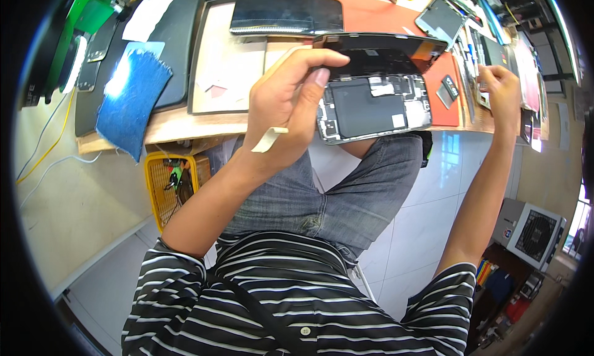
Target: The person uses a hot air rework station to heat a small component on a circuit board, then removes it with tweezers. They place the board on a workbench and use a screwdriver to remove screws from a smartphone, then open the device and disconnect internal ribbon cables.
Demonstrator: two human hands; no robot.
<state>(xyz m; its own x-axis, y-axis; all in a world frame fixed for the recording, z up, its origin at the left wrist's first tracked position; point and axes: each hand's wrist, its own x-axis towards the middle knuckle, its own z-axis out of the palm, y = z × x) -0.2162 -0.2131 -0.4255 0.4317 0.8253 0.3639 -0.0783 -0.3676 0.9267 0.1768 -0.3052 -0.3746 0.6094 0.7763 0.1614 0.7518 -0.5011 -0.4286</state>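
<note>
An opened smartphone (365,111) is held tilted over the front edge of the table, its battery and circuit boards exposed. Its dark screen part (383,52) is lifted up along the far side. My left hand (284,99) grips the left side of the phone, thumb and forefinger near the gap between screen and body. A strip of pale tape (270,139) sticks to the wrist. Far to the right, my right hand (500,90) has its fingers bent together beside a row of slim tools (473,56); what they pinch is too small to make out.
A black phone (286,15) lies behind the opened one, and another phone (440,18) lies at the back right. On the red mat (442,114) sits a small dark part (447,92). A blue cloth (133,102) hangs over the left edge, above a yellow basket (162,192).
</note>
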